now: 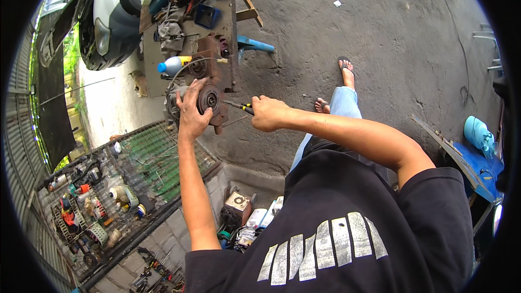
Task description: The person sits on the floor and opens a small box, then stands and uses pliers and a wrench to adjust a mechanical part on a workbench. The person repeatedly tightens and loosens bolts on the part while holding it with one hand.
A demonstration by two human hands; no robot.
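A round, dark metal pulley [209,100] with a ringed centre faces right on a grey metal unit [173,103] at the near end of the workbench. My left hand [192,111] grips the pulley, fingers over its far side and thumb on its near edge. In my closed right hand [268,114] is a hand tool with a yellow-and-black handle [247,108]. Its slim metal end points left, toward the pulley's face; whether it touches cannot be told. Behind the pulley sits a rusty brown metal vise [203,54]. A blue-capped bottle [172,66] lies beside it.
The workbench [187,21] carries tools and a blue bin [207,16]. At lower left, a mesh-topped rack [157,157] holds loose parts. A boxy machine [237,202] and containers are near my left elbow. A white car [116,5] stands beyond the bench.
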